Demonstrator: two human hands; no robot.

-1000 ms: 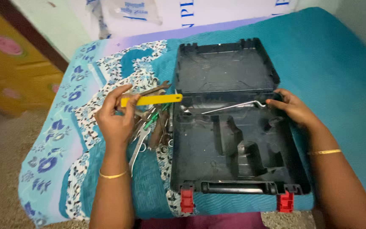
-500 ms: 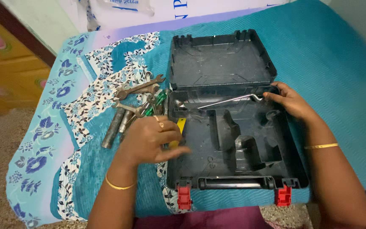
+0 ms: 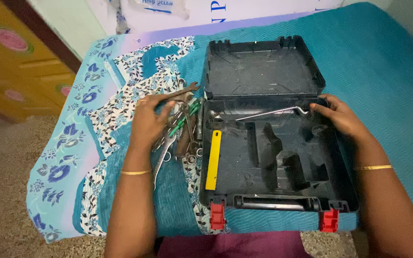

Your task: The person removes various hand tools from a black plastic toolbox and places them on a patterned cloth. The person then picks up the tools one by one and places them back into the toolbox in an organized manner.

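Teal cloth with a flowered blue-and-white border covers the surface [image 3: 383, 86], and on it, centre frame, sits my open black tool case [image 3: 273, 143], lid laid back toward the top, two red latches on its near edge at the bottom. My left hand [image 3: 150, 119] lies on the heap of tools [image 3: 180, 131] just left of the case, fingers curled down among the spanners and a green-handled screwdriver [image 3: 183, 119]; I cannot tell whether that grip has closed on any one piece. My right hand [image 3: 340, 117] rests on the upper right rim of the tray, fingertips pinching the bent end of a thin metal rod [image 3: 268, 113] that runs across the tray's top channel. A yellow strip [image 3: 213, 160] lies flat in the tray's left slot, upright in the frame. To pick well from the heap, I judge I should single out one tool by its free end and lift it straight up, so the others do not drag or slide off the cloth, while the right hand keeps the rod and case from shifting. At the top edge of the frame a white board [image 3: 264, 9] with blue lettering leans behind, with a clear plastic packet [image 3: 163, 7] against it, upper centre-left. Yellow wooden furniture [image 3: 20, 67] with pink round motifs fills the upper left.
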